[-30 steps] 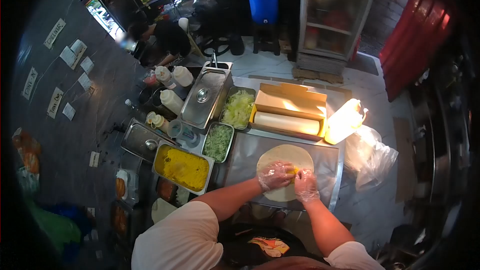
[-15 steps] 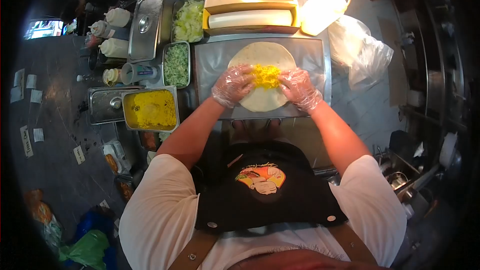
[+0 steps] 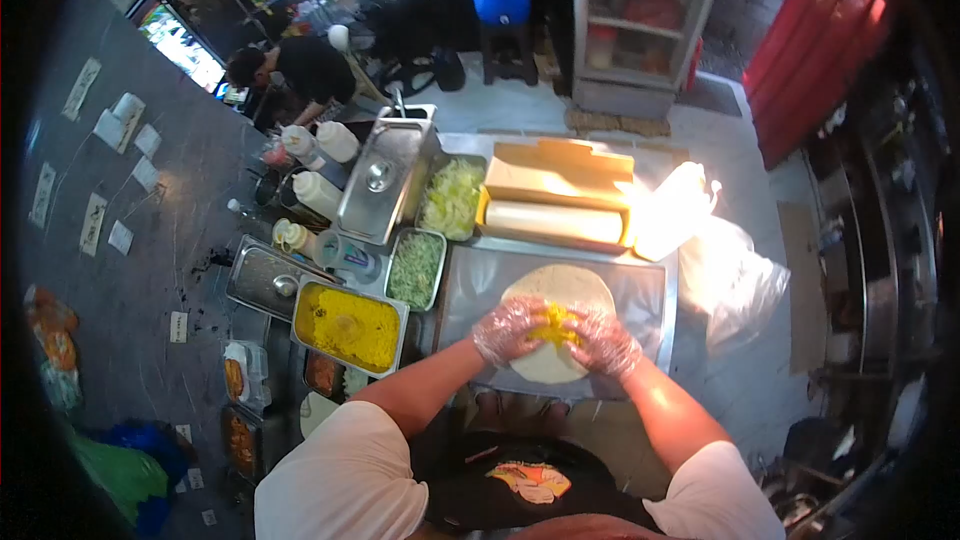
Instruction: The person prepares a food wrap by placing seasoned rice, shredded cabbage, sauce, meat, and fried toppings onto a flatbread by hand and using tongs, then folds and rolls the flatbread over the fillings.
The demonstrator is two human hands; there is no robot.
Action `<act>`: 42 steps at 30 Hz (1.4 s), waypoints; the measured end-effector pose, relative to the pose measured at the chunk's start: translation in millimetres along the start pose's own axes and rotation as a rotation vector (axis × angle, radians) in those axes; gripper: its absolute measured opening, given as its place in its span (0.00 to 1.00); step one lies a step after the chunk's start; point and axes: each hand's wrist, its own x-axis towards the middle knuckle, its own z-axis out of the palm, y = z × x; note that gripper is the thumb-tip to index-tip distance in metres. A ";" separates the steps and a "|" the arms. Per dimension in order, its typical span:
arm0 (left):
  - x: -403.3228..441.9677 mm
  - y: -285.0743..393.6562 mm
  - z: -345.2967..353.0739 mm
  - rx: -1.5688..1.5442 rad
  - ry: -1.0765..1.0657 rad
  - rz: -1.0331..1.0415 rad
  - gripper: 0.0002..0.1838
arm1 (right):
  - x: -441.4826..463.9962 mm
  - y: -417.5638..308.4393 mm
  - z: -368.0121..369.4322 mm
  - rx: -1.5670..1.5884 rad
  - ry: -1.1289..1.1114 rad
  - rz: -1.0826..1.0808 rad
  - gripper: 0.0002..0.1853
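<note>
Metal tray (image 3: 480, 285), near edge: one round flatbread (image 3: 550, 367), laid flat, yellow filling (image 3: 557, 324) at mid-bread. Gloved left hand (image 3: 508, 330), right hand (image 3: 604, 338): fingers bent against filling's opposite sides; tightness indeterminable.

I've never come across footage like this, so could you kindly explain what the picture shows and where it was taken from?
There is no machine here: a person works with two hands in clear gloves, seen by a camera worn on the head, looking forward and down. A round flatbread lies on the grey work surface. The left hand and right hand have their fingers at the yellow food on it; how firmly they hold it is unclear. Nearby are shredded greens and an open cardboard box with a white roll.
</note>
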 end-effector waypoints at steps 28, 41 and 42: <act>-6.3 -4.1 7.2 -0.110 -0.070 0.009 0.21 | -15.6 23.1 8.3 0.060 -0.075 0.030 0.26; 0.6 5.3 -3.4 0.087 -0.148 -0.009 0.23 | -29.7 26.3 6.2 -0.013 0.002 0.074 0.19; 2.4 8.8 -1.2 0.090 -0.151 -0.016 0.24 | -28.1 24.9 5.0 -0.014 0.076 0.076 0.18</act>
